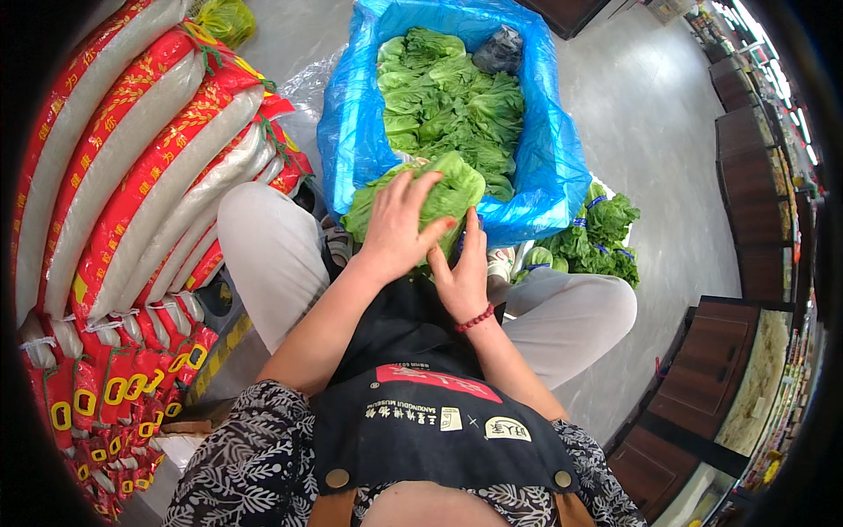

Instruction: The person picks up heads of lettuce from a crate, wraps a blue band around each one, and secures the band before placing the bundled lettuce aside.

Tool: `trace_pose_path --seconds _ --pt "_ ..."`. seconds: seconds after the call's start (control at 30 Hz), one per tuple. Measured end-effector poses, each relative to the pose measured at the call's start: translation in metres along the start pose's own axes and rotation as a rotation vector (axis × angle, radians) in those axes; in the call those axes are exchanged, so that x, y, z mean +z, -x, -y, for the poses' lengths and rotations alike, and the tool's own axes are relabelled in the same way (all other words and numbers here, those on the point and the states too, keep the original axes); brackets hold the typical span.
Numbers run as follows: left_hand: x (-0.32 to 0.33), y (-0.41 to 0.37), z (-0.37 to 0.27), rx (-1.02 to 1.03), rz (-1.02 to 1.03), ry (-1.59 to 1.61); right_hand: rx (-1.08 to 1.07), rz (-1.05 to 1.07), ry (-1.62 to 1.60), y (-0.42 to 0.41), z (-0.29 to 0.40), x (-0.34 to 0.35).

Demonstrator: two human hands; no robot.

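A head of green leafy lettuce (454, 188) is held over my lap, at the near edge of a crate lined with blue plastic film (571, 158). My left hand (402, 227) lies spread across the top of the leaves. Against the right side of the same lettuce, my right hand (464, 270) presses with its fingers pointing up, a red bead bracelet at the wrist. A narrow dark blue strip partly shows beside the right fingers. Inside the crate, lettuce heads (448, 99) are packed closely. A crumpled dark plastic bag (498, 51) sits in its far right corner.
Lettuce bundles bound with blue tape (596, 230) lie beyond my right knee. Large red-and-white sacks (164, 158) are stacked close on my left, with smaller red packs (118, 375) below. Dark wooden cabinets (698, 369) line the right side across grey floor (652, 132).
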State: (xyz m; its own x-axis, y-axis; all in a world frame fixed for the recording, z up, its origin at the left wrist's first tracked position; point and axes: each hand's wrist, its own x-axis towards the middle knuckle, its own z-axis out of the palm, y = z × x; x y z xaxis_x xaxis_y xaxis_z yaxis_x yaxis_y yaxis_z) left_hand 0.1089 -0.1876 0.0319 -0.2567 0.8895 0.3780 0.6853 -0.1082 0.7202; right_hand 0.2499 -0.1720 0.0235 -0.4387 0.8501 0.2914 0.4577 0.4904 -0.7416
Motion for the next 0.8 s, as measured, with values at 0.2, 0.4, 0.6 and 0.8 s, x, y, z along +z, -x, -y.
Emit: trace_pose_path --seconds 0.2,0.4,0.6,0.8 --pt "-0.015 -0.004 0.023 -0.271 0.125 0.291 0.140 0.121 -0.236 -0.010 -0.006 -0.015" --pt "-0.031 -0.006 0.014 -0.044 0.066 -0.076 0.230 -0.032 -0.823 -0.021 -0.018 -0.058" --pt "-0.028 -0.012 0.015 0.089 0.087 -0.178 0.060 0.059 -0.971 -0.036 0.019 -0.091" --pt "-0.028 -0.014 0.031 0.047 0.109 -0.067 -0.333 0.247 -0.766 -0.028 0.092 -0.124"
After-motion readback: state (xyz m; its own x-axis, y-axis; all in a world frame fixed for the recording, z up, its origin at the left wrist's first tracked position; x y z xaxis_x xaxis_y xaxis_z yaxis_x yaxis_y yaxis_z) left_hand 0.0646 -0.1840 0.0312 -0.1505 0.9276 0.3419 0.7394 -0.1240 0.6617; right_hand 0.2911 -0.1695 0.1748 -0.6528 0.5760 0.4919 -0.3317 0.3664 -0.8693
